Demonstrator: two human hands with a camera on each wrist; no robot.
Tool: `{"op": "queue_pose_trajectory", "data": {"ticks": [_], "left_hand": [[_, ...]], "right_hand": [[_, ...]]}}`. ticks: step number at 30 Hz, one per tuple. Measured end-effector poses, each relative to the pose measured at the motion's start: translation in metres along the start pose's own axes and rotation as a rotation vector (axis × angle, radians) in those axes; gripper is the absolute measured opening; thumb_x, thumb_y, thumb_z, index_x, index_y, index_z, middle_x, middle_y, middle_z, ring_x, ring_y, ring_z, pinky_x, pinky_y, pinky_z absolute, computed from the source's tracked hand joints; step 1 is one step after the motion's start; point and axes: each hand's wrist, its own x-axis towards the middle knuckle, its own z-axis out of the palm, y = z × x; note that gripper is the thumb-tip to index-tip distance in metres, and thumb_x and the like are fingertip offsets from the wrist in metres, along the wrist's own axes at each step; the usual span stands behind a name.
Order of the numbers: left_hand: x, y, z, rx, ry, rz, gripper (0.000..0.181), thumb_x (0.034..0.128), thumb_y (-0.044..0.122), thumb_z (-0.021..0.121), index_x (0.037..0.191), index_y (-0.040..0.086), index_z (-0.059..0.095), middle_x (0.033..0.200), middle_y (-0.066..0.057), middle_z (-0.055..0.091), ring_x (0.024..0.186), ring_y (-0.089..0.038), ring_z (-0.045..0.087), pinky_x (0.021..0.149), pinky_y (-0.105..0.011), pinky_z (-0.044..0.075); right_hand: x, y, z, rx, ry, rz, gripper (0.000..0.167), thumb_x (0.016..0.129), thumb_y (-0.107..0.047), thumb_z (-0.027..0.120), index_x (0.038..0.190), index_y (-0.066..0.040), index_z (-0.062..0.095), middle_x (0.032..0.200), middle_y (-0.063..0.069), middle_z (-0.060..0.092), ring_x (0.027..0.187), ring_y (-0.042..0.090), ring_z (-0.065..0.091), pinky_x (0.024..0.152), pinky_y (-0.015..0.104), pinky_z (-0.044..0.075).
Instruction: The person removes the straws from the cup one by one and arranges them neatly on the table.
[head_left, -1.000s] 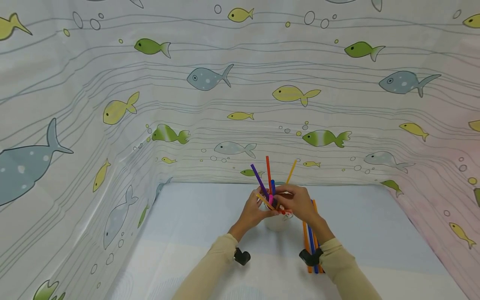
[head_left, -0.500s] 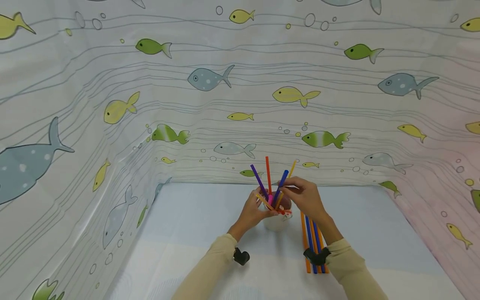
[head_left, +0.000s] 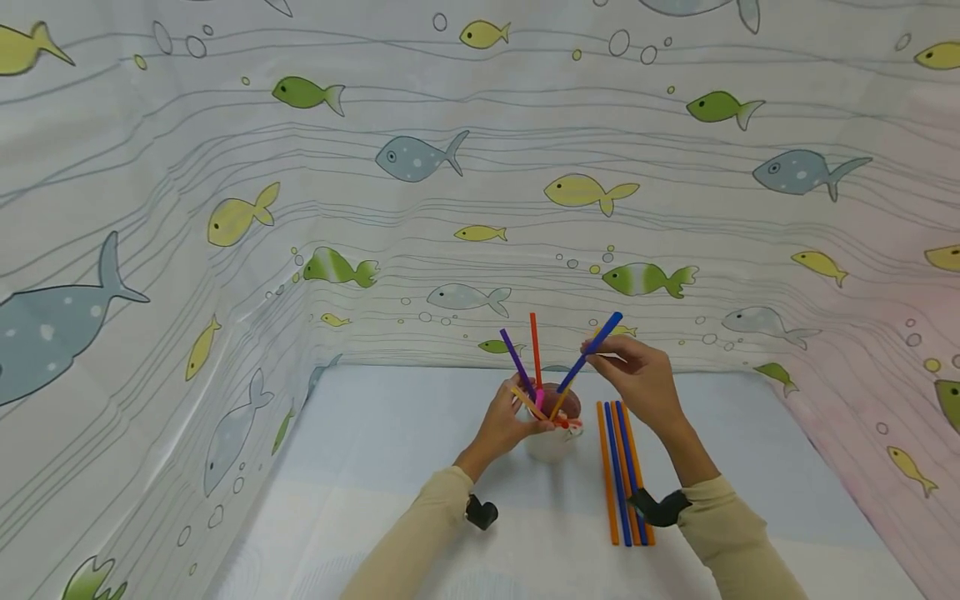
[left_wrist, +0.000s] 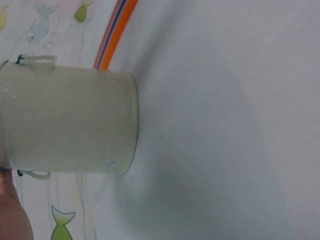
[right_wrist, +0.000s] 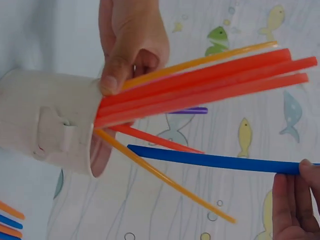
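Toward the worktop's [head_left: 412, 425] far edge, the left hand's [head_left: 506, 423] fingers pinch the can [head_left: 552, 447], seemingly steadying it. The right hand's [head_left: 643, 377] pinch a blue straw [right_wrist: 210, 160].

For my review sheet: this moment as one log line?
left hand: grips cup | right hand: pinches blue stick, lower end outside cup | in cup: other sticks | beside cup: more sticks

Head camera looks forward-down; close wrist cameras share the cup [left_wrist: 70, 120].
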Motion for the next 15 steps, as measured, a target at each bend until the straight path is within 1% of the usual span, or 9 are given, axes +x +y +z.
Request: {"op": "queue_pose_trajectory", "data": {"ticks": [3, 7, 12, 15], "left_hand": [[0.0, 0.0, 0.0, 0.012, 0.008, -0.007, 0.098, 0.0731, 0.043, 0.08, 0.151, 0.012, 0.03, 0.146, -0.01, 0.038, 0.138, -0.023, 0.037, 0.106, -0.036, 0.04], [0.0, -0.001, 0.0, 0.001, 0.015, -0.013, 0.097, 0.0727, 0.042, 0.081, 0.15, 0.011, 0.031, 0.147, -0.008, 0.038, 0.138, -0.022, 0.038, 0.106, -0.035, 0.041], [0.0, -0.002, 0.001, -0.029, 0.014, 0.012, 0.093, 0.0737, 0.04, 0.081, 0.148, 0.009, 0.034, 0.146, -0.013, 0.038, 0.137, -0.024, 0.04, 0.106, -0.038, 0.041], [0.001, -0.002, 0.002, -0.044, 0.008, 0.024, 0.092, 0.0736, 0.039, 0.081, 0.147, 0.009, 0.034, 0.146, -0.015, 0.037, 0.136, -0.023, 0.04, 0.106, -0.037, 0.04]], "right_hand": [[0.001, 0.006, -0.008, 0.036, 0.008, -0.001, 0.021, 0.087, 0.014, 0.064, 0.107, 0.009, 0.067, 0.108, 0.028, 0.064, 0.102, 0.02, 0.067, 0.089, 0.026, 0.053], [-0.001, 0.015, -0.02, 0.045, 0.023, 0.033, 0.021, 0.088, 0.008, 0.065, 0.109, 0.004, 0.069, 0.11, 0.023, 0.067, 0.105, 0.023, 0.066, 0.091, 0.03, 0.053], [-0.005, 0.016, -0.035, 0.036, 0.067, 0.042, 0.02, 0.089, 0.004, 0.067, 0.109, 0.005, 0.068, 0.111, 0.023, 0.067, 0.109, 0.027, 0.064, 0.092, 0.03, 0.052], [-0.007, 0.014, -0.043, 0.042, 0.096, 0.054, 0.021, 0.09, 0.003, 0.067, 0.11, 0.008, 0.067, 0.111, 0.024, 0.067, 0.109, 0.025, 0.065, 0.092, 0.029, 0.052]]}}
